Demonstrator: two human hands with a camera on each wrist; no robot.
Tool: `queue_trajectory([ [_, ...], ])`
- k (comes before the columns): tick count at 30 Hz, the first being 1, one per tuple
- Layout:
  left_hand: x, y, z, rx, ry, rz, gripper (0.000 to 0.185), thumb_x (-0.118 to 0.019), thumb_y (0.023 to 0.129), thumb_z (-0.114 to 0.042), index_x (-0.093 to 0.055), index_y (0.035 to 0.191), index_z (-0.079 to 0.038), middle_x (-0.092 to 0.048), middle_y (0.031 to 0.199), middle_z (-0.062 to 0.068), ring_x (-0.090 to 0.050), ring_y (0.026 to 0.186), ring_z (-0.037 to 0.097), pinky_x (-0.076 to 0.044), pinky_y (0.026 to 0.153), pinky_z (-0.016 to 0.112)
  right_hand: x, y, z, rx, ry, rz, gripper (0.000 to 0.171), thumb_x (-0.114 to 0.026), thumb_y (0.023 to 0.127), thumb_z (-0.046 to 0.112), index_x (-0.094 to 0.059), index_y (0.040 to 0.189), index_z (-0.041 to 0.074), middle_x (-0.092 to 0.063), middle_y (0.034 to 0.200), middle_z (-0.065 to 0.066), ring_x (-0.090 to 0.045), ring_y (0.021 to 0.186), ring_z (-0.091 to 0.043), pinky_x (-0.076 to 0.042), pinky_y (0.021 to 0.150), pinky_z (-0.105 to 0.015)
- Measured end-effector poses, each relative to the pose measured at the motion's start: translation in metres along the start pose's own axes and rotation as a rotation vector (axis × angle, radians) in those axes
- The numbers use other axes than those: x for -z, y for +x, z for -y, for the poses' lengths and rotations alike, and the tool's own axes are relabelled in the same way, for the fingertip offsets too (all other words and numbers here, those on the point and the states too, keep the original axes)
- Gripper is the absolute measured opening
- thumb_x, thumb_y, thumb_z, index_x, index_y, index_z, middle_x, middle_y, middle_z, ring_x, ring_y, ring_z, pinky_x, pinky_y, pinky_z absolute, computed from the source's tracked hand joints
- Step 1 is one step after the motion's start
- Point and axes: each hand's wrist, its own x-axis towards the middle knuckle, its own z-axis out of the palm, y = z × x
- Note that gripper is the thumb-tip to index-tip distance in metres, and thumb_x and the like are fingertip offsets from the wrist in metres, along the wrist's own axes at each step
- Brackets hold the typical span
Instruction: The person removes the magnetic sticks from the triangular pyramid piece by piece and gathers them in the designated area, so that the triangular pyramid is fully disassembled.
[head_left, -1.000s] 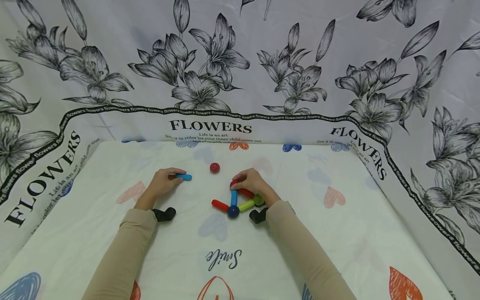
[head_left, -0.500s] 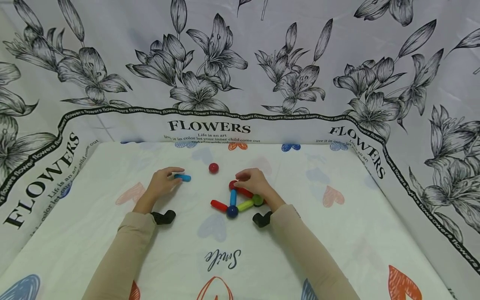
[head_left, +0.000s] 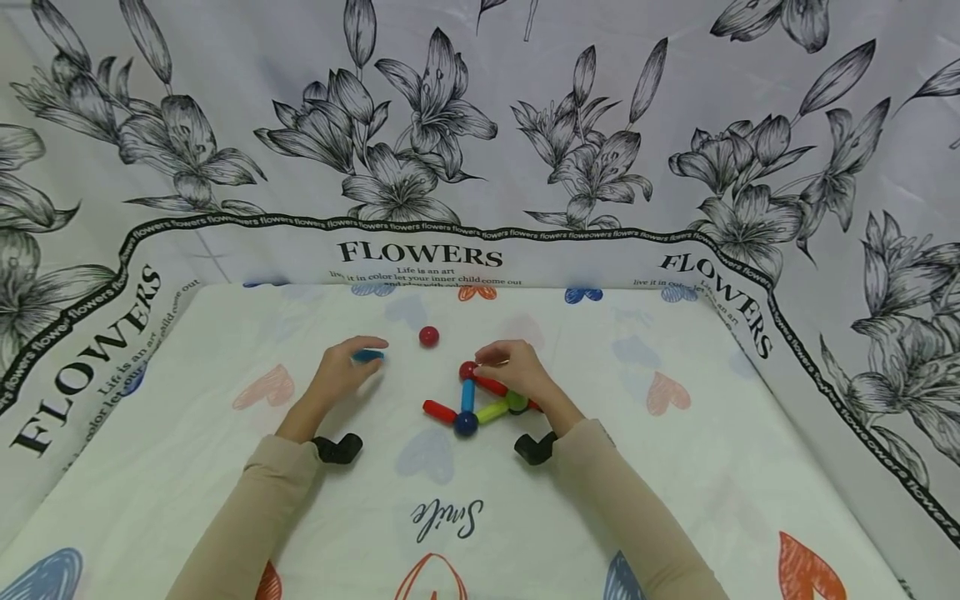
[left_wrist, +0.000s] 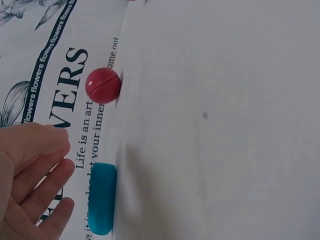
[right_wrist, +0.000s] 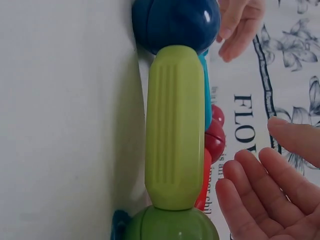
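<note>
Clock directions centre on the dark blue ball (head_left: 466, 424), head view. A joined blue rod (head_left: 468, 395) leads to 12 o'clock and a joined red ball (head_left: 468, 370); a yellow-green rod (right_wrist: 175, 125) leads towards 2 o'clock and a green ball (head_left: 517, 401); a short red rod (head_left: 439, 411) points to 10 o'clock. The left hand (head_left: 341, 371), at 10 o'clock, is relaxed and ungrasping beside a loose blue rod (left_wrist: 102, 199). A loose red ball (head_left: 428, 337) lies at 11 o'clock. The right hand (head_left: 519, 368), between 1 and 2 o'clock, has its fingers parted, grasping nothing, just beside the joined red ball.
</note>
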Motion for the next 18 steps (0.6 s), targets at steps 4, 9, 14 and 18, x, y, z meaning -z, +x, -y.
queue_trajectory([
  [4, -0.007, -0.003, -0.005, -0.032, -0.031, 0.006, 0.026, -0.065, 0.087, -0.001, -0.068, 0.113, 0.0, -0.067, 0.12, 0.021, -0.06, 0.116, 0.039, -0.047, 0.101, 0.054, -0.001, -0.008, 0.002, 0.003, 0.03, 0.02, 0.025, -0.071, 0.087, 0.017, -0.07, 0.11, 0.006, -0.073, 0.11, -0.011, -0.066, 0.102, -0.021, -0.056, 0.092, -0.032],
  [9, -0.015, -0.008, -0.013, -0.058, -0.044, 0.048, 0.025, -0.065, 0.088, -0.003, -0.068, 0.112, -0.001, -0.068, 0.119, 0.02, -0.06, 0.117, 0.038, -0.047, 0.103, 0.055, -0.003, -0.014, 0.003, 0.038, 0.024, 0.049, 0.023, -0.073, 0.085, 0.016, -0.071, 0.106, 0.006, -0.073, 0.106, -0.011, -0.066, 0.098, -0.02, -0.057, 0.09, -0.03],
  [14, -0.023, -0.014, -0.024, -0.097, -0.04, 0.11, 0.024, -0.065, 0.088, -0.004, -0.068, 0.112, 0.001, -0.069, 0.116, 0.02, -0.061, 0.116, 0.038, -0.046, 0.103, 0.056, -0.005, -0.019, 0.002, 0.081, -0.02, 0.068, 0.023, -0.073, 0.085, 0.015, -0.072, 0.105, 0.004, -0.074, 0.103, -0.012, -0.067, 0.097, -0.02, -0.057, 0.09, -0.031],
  [18, -0.029, -0.018, -0.031, -0.119, -0.039, 0.162, 0.024, -0.065, 0.088, -0.004, -0.069, 0.112, 0.0, -0.07, 0.115, 0.018, -0.063, 0.114, 0.036, -0.048, 0.101, 0.054, -0.007, -0.023, 0.002, 0.079, -0.027, 0.096, 0.023, -0.073, 0.085, 0.016, -0.071, 0.106, 0.005, -0.074, 0.104, -0.012, -0.066, 0.094, -0.019, -0.057, 0.087, -0.028],
])
